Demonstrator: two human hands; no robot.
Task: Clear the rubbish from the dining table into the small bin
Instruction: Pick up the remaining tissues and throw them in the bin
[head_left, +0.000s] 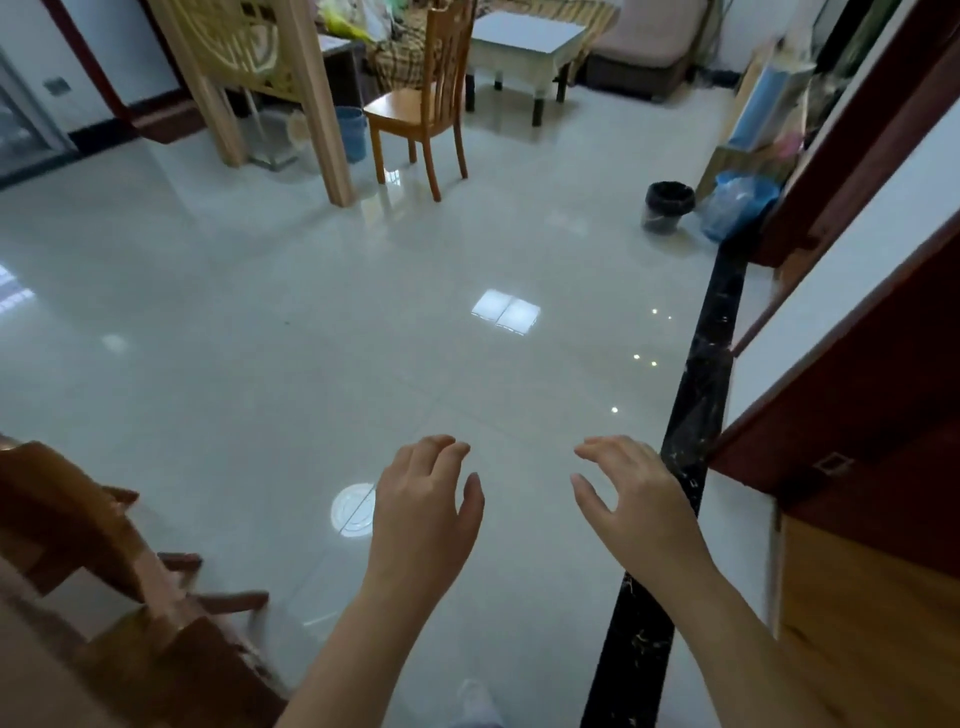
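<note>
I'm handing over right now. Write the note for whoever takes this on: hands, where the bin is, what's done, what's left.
Left hand: open, empty, held out over the floor.
Right hand: open, empty, likewise.
Small bin: black-lined, on the floor far right by the wall, next to a blue plastic bag. A blue bucket stands further off by the wooden chair; don't confuse them.
Dining table and rubbish: not clearly in view; only a chair at lower left.
Done: cannot tell from this view.
Left: probably walk to the bin or back to the table; nothing is being carried.
</note>
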